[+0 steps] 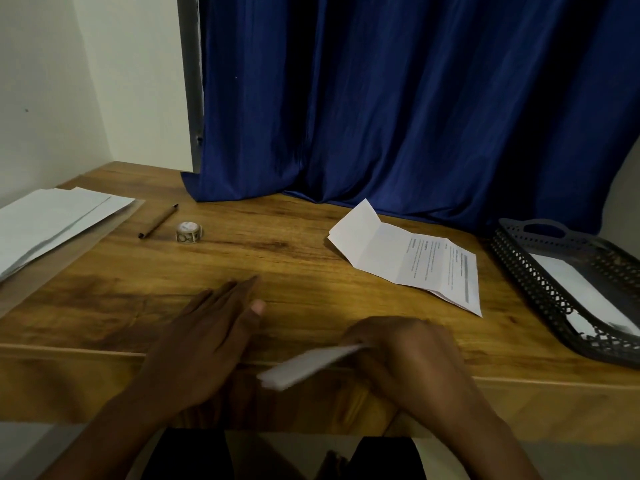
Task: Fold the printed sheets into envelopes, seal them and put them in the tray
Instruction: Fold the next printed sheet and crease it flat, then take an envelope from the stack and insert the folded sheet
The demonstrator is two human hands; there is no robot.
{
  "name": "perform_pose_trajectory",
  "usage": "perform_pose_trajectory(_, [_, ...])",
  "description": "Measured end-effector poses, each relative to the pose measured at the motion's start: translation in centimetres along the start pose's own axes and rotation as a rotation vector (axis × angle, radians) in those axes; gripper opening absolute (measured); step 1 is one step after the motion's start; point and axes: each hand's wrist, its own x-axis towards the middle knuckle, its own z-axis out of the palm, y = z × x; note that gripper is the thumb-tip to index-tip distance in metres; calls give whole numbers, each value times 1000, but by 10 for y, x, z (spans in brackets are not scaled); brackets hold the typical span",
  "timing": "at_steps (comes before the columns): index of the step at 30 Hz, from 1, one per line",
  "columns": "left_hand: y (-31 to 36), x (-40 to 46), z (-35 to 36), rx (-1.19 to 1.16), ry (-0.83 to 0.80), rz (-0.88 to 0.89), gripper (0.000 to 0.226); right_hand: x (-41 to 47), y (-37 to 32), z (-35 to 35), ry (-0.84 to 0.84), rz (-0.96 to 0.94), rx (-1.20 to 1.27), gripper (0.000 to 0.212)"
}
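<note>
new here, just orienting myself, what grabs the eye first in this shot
The deep blue curtain fills the back, draped onto the wooden table. Below it, a creased printed sheet lies half unfolded, right of centre. At the near edge, the right hand holds a blurred white folded paper.

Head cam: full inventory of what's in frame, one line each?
Table: one, brown wood, fills the lower frame.
Curtain: one, dark blue, behind the table.
Envelope stack: count unclear, white, far left.
Pen: one, brown, beside the stack.
Sticker roll: one, tan and white, right of the pen.
Printed sheet: one, white, creased, partly unfolded, centre right.
Tray: one, black lattice, far right, white paper inside.
Folded paper: one, white, blurred, at the near edge.
Left hand: open, flat.
Right hand: holding the folded paper.
</note>
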Motion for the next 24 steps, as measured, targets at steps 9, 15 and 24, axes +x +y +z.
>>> perform_pose_trajectory(9, [7, -2, 4, 333, -40, 49, 94, 72, 3, -9, 213, 436, 994, 15])
perform_pose_trajectory(15, [11, 1, 5, 350, -51, 24, 87, 80, -3, 46, 54, 511, 918, 14])
perform_pose_trajectory(24, [1, 0, -40, -331, -140, -54, 47, 71, 4, 60, 130, 520, 838, 15])
